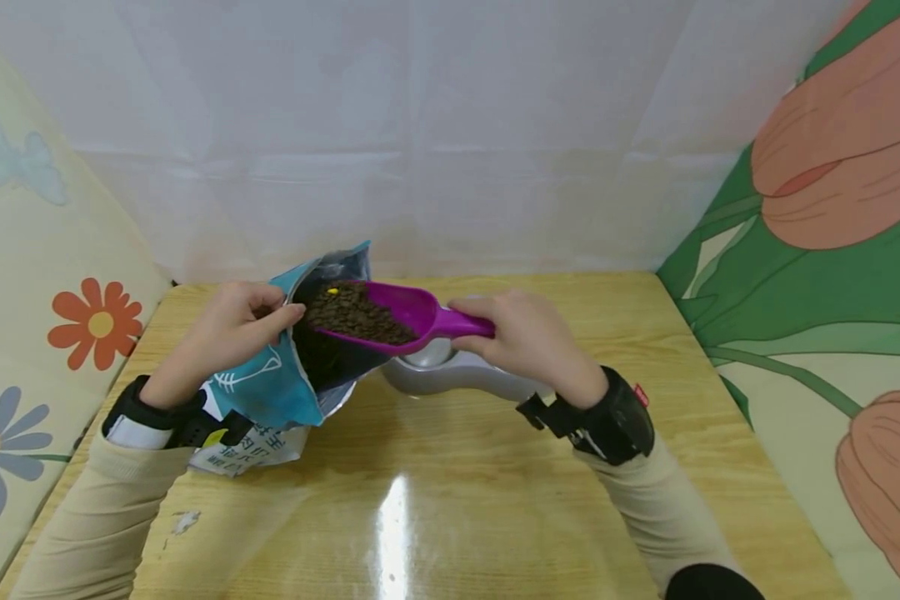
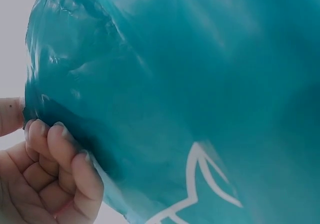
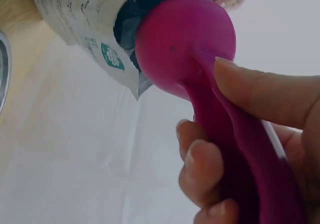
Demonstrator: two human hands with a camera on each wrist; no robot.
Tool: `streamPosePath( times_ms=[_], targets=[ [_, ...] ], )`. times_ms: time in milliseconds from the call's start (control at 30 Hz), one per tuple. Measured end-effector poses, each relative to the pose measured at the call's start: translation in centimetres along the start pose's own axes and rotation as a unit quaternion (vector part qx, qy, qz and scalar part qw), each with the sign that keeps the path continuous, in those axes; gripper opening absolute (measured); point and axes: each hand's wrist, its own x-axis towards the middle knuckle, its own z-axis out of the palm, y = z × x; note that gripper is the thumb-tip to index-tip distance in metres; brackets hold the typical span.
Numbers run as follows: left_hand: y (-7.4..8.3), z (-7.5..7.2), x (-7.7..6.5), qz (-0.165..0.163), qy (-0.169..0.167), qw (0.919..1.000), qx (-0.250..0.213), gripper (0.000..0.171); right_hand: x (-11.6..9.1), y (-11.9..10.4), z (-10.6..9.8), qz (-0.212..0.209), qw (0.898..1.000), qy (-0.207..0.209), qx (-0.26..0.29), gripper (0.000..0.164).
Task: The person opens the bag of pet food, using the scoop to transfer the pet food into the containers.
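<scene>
Purple scoop (image 1: 420,312) in your right grip (image 1: 528,333): your thumb lies along its handle and your fingers curl round from the other side, so the grip is clamped firmly on it. You have its front end at the mouth of the blue bag (image 1: 270,383), with the handle pointing to your right and the scoop roughly level. Brown pellets (image 1: 360,317) are heaped in the front of it, one bright yellow bit (image 1: 333,291) among them, while the purple floor near the handle shows bare.

Your left grip (image 1: 243,329) pinches the edge of the bag between thumb and fingers, the thumb on one side of the film and the curled fingertips against the other. The bag's mouth leans towards your right, its silvery lining showing, and a white fishbone drawing marks the blue side. White printed film shows below, near the left of the bench (image 1: 457,475).

Behind the scoop and your right grip sits a grey rounded object (image 1: 461,379), partly hidden, on the bench. You wear a black strap on each wrist over beige sleeves (image 1: 667,508). A pale cloth (image 1: 420,108) hangs at the back, with flower-printed panels on both sides, large tulips (image 1: 847,133) to your right.
</scene>
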Motion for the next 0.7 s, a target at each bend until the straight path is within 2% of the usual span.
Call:
streamPosePath(
  times_ms=[133, 333, 533, 700],
  targets=[
    [-0.1, 0.1, 0.1, 0.011, 0.006, 0.9999, 0.000, 0.036, -0.8, 1.0, -0.3, -0.004, 1.000, 0.004, 0.010, 0.035],
    [-0.1, 0.1, 0.0, 0.027, 0.010, 0.9996, -0.002, 0.037, -2.5, 2.5, -0.4, 0.026, 0.999, 0.010, 0.021, 0.041],
    [-0.3, 0.2, 0.0, 0.022, 0.009, 0.9997, -0.001, 0.037, -5.2, 4.3, -0.9, 0.033, 0.999, 0.035, 0.005, 0.042],
    [-0.3, 0.2, -0.1, 0.016, 0.010, 0.9998, -0.001, 0.037, -7.4, 5.3, -1.4, 0.035, 0.999, 0.036, -0.002, 0.038]
  ],
)
